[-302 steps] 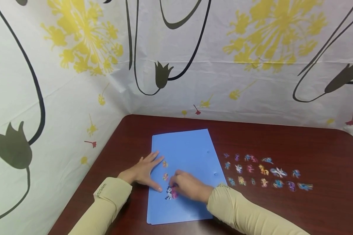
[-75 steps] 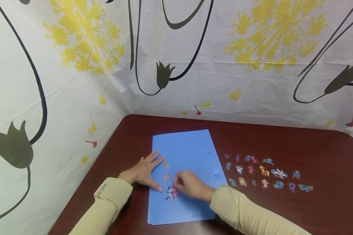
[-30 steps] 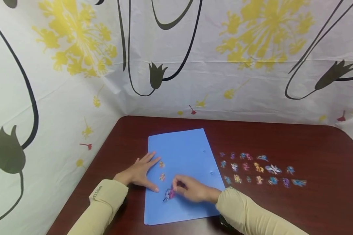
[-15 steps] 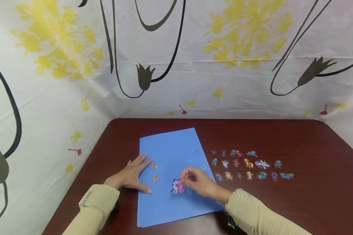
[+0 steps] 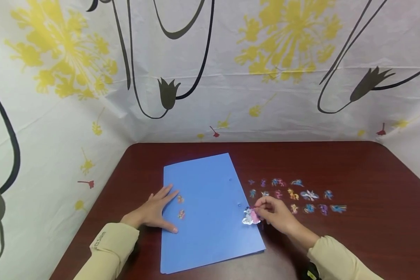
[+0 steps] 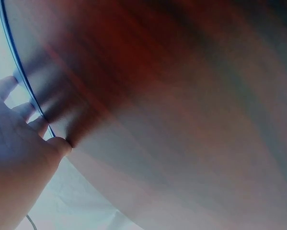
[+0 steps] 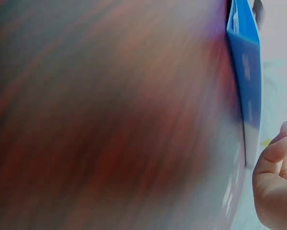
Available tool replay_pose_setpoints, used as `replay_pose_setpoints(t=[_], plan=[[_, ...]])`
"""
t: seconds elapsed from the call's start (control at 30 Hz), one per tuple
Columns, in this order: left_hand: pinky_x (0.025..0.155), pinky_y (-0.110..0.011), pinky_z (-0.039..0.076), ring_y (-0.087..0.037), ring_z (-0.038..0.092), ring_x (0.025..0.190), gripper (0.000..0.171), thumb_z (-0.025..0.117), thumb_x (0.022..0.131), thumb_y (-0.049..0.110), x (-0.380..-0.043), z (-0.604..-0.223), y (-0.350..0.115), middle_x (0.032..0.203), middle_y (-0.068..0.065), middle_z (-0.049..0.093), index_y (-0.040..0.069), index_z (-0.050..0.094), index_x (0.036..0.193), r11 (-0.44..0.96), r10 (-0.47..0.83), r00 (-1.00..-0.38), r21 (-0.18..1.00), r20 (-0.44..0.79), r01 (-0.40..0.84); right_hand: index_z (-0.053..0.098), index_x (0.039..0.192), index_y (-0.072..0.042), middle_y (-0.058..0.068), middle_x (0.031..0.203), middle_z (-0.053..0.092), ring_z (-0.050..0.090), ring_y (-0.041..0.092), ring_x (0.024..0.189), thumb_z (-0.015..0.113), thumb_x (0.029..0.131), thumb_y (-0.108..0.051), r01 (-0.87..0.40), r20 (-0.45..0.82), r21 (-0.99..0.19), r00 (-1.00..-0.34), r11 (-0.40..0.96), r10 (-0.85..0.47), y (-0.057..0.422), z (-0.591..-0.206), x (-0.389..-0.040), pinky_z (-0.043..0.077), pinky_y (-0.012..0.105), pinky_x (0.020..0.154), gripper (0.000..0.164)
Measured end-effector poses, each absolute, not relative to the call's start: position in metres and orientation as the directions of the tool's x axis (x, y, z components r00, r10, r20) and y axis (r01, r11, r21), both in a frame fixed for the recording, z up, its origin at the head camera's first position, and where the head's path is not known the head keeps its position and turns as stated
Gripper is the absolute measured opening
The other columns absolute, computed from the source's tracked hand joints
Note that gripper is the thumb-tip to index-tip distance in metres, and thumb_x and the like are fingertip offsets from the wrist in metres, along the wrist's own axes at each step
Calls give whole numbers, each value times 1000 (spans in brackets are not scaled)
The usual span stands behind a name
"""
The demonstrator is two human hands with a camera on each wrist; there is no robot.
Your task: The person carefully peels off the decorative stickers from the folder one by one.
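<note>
In the head view, my right hand (image 5: 278, 216) pinches the edge of a sticker of two ponies, one white and one pink (image 5: 251, 217), between thumb and index finger. The sticker hangs above the right edge of a blue folder (image 5: 206, 241). My left hand (image 5: 157, 210) lies spread across the folder's left edge, fingers straight. Near its fingertips, an orange pony sticker (image 5: 180, 199) and a pale orange-pink pony sticker (image 5: 181, 214) lie on the folder. The right wrist view shows the curled fingers of my right hand (image 7: 277, 177) beside the folder (image 7: 246, 62); the sticker is out of that frame.
Right of the folder, several small pony stickers lie in rows on the dark red-brown table (image 5: 353, 171), among them a yellow-orange pony (image 5: 293, 194) and a white winged one (image 5: 309, 195). My right hand covers part of the lowest row. A patterned white cloth (image 5: 196, 62) hangs behind.
My right hand has peeled the pony-pair sticker off the folder, raised it and carried it to the folder's right edge. The left hand stays on the folder. The head view has turned right.
</note>
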State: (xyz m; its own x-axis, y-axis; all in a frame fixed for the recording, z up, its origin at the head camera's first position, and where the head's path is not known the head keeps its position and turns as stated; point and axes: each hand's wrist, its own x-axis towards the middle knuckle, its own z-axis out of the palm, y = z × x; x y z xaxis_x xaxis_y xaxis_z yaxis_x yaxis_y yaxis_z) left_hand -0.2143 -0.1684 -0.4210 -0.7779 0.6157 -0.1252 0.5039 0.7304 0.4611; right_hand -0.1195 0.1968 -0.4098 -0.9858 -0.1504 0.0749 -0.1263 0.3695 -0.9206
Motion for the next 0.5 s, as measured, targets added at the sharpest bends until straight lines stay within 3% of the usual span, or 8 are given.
replay_pose_setpoints(t=[0.5], plan=[[98,-61,8,-33,8,132,112,71,52,64,-215,-423,-170,146,-14,12,11,27,140,727,620,-774,464,-126,506,54,82,2,5,66,55,47,10,51,61,82,-8,16,-41,-869,-998,495,-39,230,-408,-107,41,25,44,12]])
